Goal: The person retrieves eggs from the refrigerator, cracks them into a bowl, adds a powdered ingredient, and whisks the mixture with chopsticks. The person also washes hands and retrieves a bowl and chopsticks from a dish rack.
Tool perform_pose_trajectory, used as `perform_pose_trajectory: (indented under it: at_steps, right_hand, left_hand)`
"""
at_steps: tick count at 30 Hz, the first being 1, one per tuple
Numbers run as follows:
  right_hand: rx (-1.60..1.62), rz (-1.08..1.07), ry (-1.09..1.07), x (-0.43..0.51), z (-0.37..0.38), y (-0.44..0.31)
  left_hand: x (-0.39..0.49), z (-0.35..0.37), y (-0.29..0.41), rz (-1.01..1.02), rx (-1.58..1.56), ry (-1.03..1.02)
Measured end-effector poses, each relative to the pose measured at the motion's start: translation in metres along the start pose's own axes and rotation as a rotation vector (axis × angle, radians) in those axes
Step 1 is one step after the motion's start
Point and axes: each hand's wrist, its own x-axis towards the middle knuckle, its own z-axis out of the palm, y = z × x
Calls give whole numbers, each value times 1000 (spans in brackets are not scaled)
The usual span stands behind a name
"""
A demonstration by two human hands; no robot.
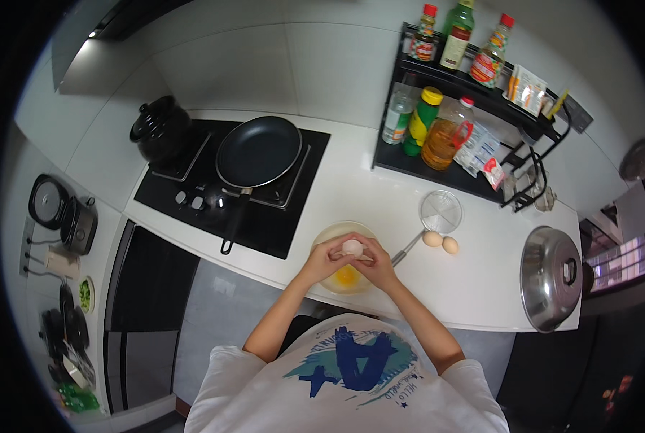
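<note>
Over a pale bowl (330, 234) on the white counter, my left hand (324, 260) and my right hand (377, 262) hold an egg (353, 248) between their fingers. Whether its shell is cracked cannot be told. Raw egg with yellow yolk (347, 275) lies in the bowl below. Two whole brown eggs, one left (432, 238) and one right (450, 245), rest on the counter to the right. Beside them is a round wire mesh strainer (441, 211), its handle pointing towards the bowl.
A frying pan (259, 151) and a black lidded pot (161, 130) stand on the black gas hob (268, 230) at the left. Behind the strainer is a black rack (436, 176) with bottles and packets. At the counter's right end lies a large steel lid (550, 279).
</note>
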Motion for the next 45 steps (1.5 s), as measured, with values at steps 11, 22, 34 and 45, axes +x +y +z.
perform_pose_trajectory:
  at_steps: [11, 22, 34, 45]
  right_hand:
    - [-81, 24, 117, -7, 6, 7]
    - [183, -64, 1049, -200, -47, -37]
    - [-714, 403, 2552, -764, -57, -62]
    - [311, 63, 1951, -651, -218, 19]
  left_hand:
    - [3, -14, 20, -151, 235, 66]
    - [110, 39, -18, 118, 423, -191]
    - [102, 131, -27, 79, 373, -261]
    - [-21, 157, 63, 179, 524, 1]
